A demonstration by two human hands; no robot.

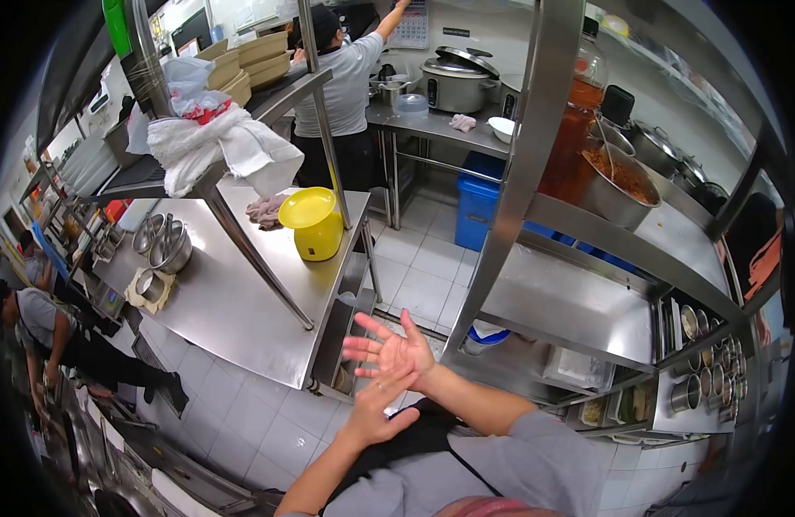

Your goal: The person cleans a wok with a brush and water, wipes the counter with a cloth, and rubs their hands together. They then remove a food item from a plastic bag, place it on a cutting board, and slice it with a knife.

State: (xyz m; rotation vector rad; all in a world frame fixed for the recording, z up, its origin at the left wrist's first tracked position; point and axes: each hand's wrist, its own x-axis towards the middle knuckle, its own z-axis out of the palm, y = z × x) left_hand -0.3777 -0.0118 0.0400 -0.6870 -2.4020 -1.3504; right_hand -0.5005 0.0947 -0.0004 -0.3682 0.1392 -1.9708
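My right hand [396, 351] is turned palm up in front of my body, its fingers spread and its thumb raised. Across the heel of that palm lies my left hand [376, 412], back upward, with its fingers stretched out and touching the right hand. I see nothing held in either hand. Just beyond them is the corner of a steel table [251, 319]. On it stands a yellow kitchen scale [318, 234] with a round yellow pan, beside a crumpled greyish cloth [267, 211].
Metal bowls [169, 246] sit on the table's left part. White towels [217, 146] hang over a shelf above. A steel rack [570, 302] rises at right, carrying a pot of reddish food [620, 181]. One co-worker [337, 95] reaches up at the back; another [57, 336] bends at left.
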